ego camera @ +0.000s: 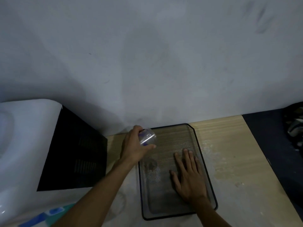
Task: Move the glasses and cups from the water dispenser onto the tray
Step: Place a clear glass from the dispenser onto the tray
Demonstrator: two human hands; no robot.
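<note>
Glass (147, 137), clear with a bluish print, sits clamped in my left hand (134, 145) above the far-left corner of the tray (196, 141). My fingers wrap its far side and my thumb (150, 146) presses the near side. It is tipped well off upright, its long axis running from my palm at about 8 o'clock out toward 2 o'clock. Which end is the mouth, I cannot tell; the glass is blurred and see-through.

From the glass, bare black mesh opens toward 4 and 5 o'clock, so I judge the coming move turns on righting the glass and lowering it onto that corner. My left hand is the nearer one by far and already has the load.

My right hand (188, 177) lies at 5 o'clock from the glass, flat on the mesh, fingers spread and holding nothing. It looks to be steadying the tray, and it covers much of the near-right floor.

A dim round shape (151, 165) shows on the mesh at 6 o'clock from the glass, perhaps a clear cup, perhaps only a shadow; I cannot say.

At 9 o'clock stands the water dispenser (24, 136), white on top, black on its side and cut off by the frame edge. No other glasses or cups show on the part in view. The wooden table (229, 153) runs off at 3 o'clock, where dark clutter at the edge is too dim to name.
</note>
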